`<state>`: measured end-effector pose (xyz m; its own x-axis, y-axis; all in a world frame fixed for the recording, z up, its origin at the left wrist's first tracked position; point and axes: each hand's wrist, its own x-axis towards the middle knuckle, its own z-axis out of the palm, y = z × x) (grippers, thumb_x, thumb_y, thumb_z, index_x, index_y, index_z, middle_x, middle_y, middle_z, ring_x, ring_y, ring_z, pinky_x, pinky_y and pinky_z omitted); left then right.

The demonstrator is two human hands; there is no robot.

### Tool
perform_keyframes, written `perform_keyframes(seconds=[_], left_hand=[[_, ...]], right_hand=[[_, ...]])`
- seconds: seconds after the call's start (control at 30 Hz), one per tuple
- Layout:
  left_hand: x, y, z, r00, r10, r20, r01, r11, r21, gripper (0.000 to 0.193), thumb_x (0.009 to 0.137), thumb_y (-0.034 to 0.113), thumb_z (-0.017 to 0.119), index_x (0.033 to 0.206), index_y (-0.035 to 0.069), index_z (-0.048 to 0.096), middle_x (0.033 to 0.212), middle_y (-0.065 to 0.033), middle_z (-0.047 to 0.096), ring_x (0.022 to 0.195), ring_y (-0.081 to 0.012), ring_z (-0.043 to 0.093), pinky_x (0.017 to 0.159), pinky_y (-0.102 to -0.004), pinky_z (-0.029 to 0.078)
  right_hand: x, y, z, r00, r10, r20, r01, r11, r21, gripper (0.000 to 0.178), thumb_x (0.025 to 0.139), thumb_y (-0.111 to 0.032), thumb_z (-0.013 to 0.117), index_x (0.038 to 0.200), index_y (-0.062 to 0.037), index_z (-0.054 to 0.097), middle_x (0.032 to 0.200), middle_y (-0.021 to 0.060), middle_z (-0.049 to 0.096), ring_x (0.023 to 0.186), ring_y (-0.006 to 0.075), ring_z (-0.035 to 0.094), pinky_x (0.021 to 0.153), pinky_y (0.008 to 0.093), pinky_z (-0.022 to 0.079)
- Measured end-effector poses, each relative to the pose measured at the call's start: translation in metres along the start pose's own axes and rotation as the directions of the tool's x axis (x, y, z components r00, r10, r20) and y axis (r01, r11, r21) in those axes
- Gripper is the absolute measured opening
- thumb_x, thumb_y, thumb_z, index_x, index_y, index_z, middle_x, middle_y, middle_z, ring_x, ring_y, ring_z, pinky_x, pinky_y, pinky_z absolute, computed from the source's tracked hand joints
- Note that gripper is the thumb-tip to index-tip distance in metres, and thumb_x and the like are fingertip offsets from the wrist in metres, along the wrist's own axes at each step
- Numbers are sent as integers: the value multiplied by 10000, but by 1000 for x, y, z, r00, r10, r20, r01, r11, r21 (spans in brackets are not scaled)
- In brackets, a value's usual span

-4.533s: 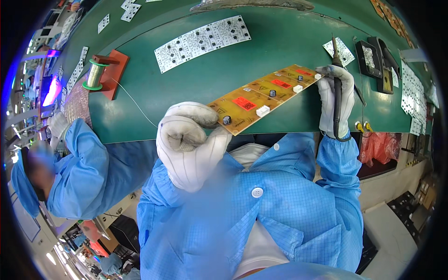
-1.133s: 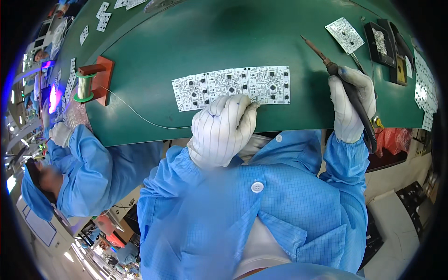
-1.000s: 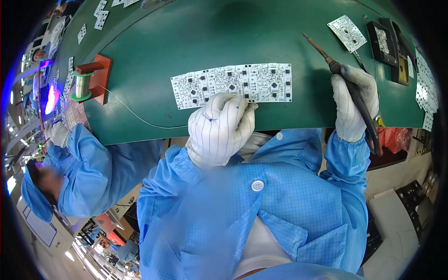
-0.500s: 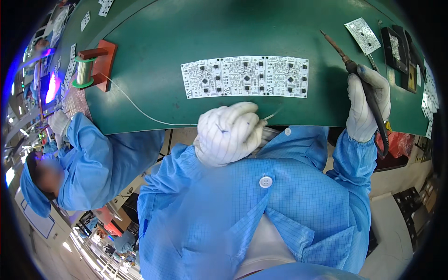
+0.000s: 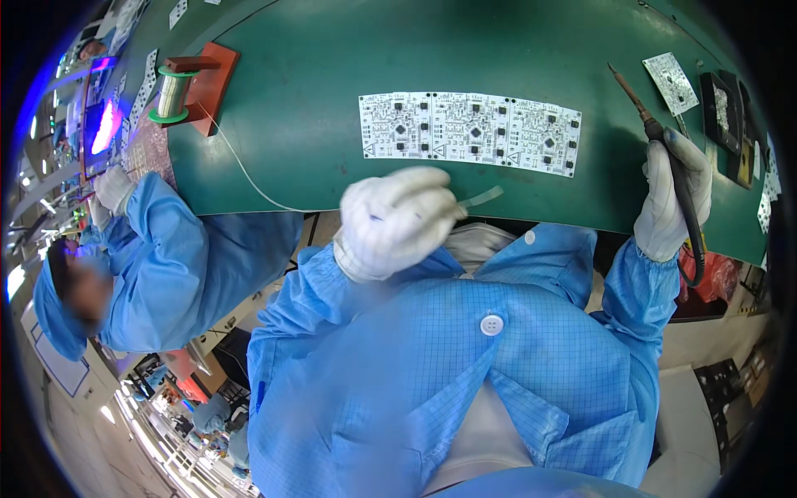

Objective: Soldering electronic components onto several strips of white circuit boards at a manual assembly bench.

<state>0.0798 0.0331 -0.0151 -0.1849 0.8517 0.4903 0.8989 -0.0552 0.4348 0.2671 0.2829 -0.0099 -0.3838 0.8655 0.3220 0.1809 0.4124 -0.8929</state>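
My left hand point(image 5: 397, 220), in a white glove, is closed at the near edge of the bench, just in front of a row of joined white circuit boards point(image 5: 471, 131). It pinches a thin solder wire point(image 5: 239, 164), which runs back to a green-rimmed spool point(image 5: 173, 95). The wire's loose end sticks out to the right of the fingers, smeared by motion. At the right, my gloved right hand point(image 5: 677, 195) is wrapped round a soldering iron point(image 5: 654, 129). The iron's tip points up and left, to the right of the boards and apart from them.
The spool sits on a red-brown stand point(image 5: 217, 83) at the left of the green bench point(image 5: 332, 50). A single white board point(image 5: 671, 83) and a black iron holder point(image 5: 730, 124) lie at the far right. A co-worker in blue point(image 5: 166, 266) works at my left.
The view has shifted, so the bench things appear further right. My left hand has moved left relative to the boards, drawing the wire's end along. My right hand still holds the iron.
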Motion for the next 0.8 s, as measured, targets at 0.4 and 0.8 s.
perform_keyframes(seconds=[0.4,0.8], left_hand=[[9,-22,-24,580,-754,-308,793,609,2,162,817,107,698,910,-3,623,824,-139,661,676,-241,640,614,-332,516],[46,-28,-17,596,-730,333,388,-101,-916,249,832,-12,581,873,92,358,955,-150,550,602,-113,434,499,-228,360]], right_hand=[[6,-9,10,887,-275,371,349,925,-149,360,891,-31,635,1250,-37,609,931,118,695,792,161,665,672,253,506],[4,0,10,999,45,-12,-43,991,125,268,862,-49,687,1110,-19,592,967,77,642,836,124,609,757,260,507]])
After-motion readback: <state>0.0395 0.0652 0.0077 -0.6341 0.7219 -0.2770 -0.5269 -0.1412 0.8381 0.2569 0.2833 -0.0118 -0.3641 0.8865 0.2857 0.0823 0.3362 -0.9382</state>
